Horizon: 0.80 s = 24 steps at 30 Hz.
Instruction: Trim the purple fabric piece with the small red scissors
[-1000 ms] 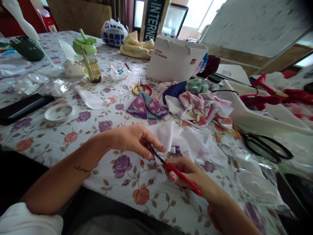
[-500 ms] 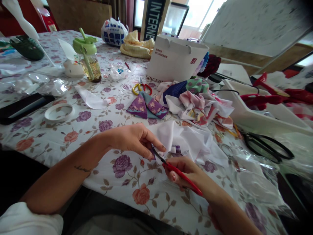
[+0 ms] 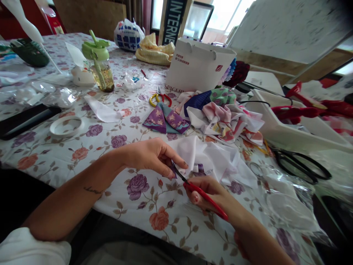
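Note:
My right hand [image 3: 209,195] is closed on red-handled scissors [image 3: 211,203], their dark blades pointing up and left. The blade tips reach the fingertips of my left hand [image 3: 156,158], which is bent in a pinch. A small bit of purple fabric shows at those fingertips, mostly hidden by the fingers and blades. White cloth [image 3: 223,162] lies crumpled just beyond both hands, with a small purple patch on it. Behind that rests a purple and teal folded fabric piece [image 3: 166,119].
Printed fabrics [image 3: 220,114] are heaped by a white paper bag [image 3: 200,66]. Yellow-and-red pliers [image 3: 160,98], a tape roll [image 3: 66,126] and a green-lidded bottle [image 3: 100,70] stand farther back. Black scissors [image 3: 300,165] and a white bin [image 3: 303,129] are at right.
The scissor blades and my left fingertips have shifted very slightly against each other. Otherwise both hands keep almost the same position.

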### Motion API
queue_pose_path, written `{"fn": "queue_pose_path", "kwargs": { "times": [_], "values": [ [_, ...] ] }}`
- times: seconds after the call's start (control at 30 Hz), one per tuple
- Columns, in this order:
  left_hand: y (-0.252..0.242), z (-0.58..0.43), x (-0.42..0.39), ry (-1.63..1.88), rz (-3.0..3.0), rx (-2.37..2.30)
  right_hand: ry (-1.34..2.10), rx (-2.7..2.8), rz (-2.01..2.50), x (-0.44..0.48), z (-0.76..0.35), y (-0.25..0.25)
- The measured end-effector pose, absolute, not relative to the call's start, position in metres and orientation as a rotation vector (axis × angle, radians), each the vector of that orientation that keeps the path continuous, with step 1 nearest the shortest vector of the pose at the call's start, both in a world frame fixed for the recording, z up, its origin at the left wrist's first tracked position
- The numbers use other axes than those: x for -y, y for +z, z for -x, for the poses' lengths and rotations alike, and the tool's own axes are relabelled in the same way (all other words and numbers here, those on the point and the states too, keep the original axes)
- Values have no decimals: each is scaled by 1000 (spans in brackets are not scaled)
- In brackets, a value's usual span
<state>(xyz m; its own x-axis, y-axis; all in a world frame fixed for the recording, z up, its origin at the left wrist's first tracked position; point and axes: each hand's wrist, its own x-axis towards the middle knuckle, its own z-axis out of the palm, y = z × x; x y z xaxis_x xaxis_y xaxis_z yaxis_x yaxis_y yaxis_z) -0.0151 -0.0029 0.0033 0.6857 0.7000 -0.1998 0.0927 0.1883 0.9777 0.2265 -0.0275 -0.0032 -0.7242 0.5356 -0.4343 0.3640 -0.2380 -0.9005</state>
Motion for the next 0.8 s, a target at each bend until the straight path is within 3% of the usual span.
{"fn": "queue_pose_path", "kwargs": {
  "times": [0.8],
  "values": [
    [4,12,4,510,-1312,-734,2098,1825,1141,28,-225,-3]
  ]
}}
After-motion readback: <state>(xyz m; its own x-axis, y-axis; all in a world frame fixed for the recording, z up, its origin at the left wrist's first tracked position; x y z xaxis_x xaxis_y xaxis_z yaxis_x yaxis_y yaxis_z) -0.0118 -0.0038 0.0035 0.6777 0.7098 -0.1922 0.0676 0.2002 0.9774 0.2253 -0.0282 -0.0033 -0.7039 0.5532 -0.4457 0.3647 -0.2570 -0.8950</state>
